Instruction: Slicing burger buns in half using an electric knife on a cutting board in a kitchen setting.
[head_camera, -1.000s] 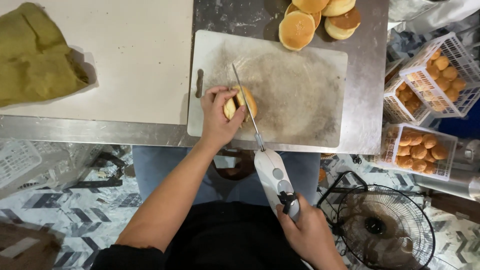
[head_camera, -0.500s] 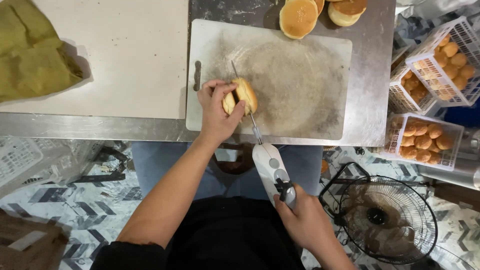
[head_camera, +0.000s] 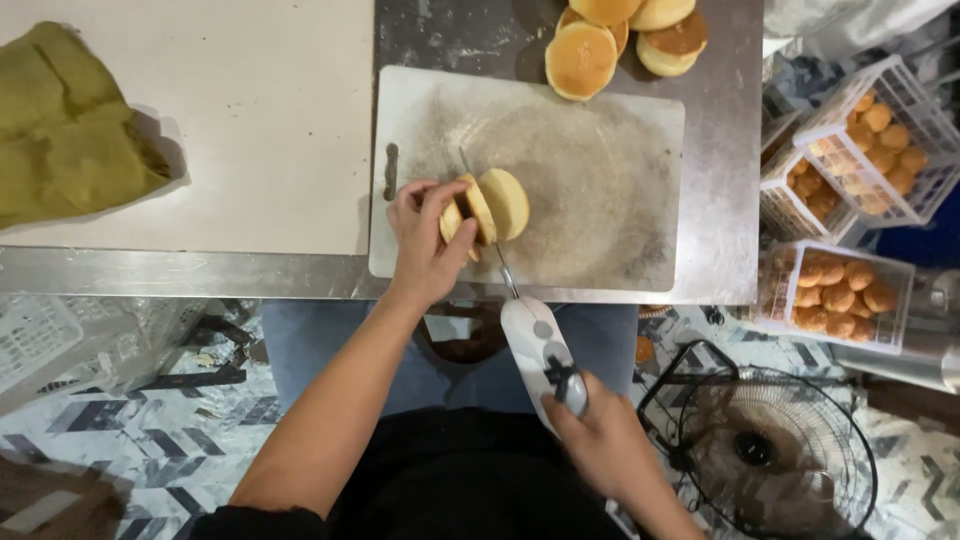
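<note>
Nearest the camera, the right hand (head_camera: 600, 445) wraps its fingers (head_camera: 565, 400) shut around the white handle of an electric knife (head_camera: 540, 350), whose thin blade runs far and left, up onto the cutting board (head_camera: 600, 190). To the right of that hand a black floor fan (head_camera: 775, 455) lies on the patterned floor.

On the near part of the board the left hand (head_camera: 425, 235) holds a small round bun (head_camera: 485, 208) stood on edge. It is pale golden with a light cut face, and is split into slices that lean apart, the right-hand one tilted away. The left fingers (head_camera: 440, 190) curl closed over the left slices from above, the thumb pressing at the near side; the blade passes just right of them, seemingly between the slices, though that contact is hard to make out.

The board rests on a steel table (head_camera: 720, 150). Left of it lies an olive cloth (head_camera: 65, 130). At the far edge sit stacked buns (head_camera: 585, 58); to the right, white baskets of buns (head_camera: 860, 140).
</note>
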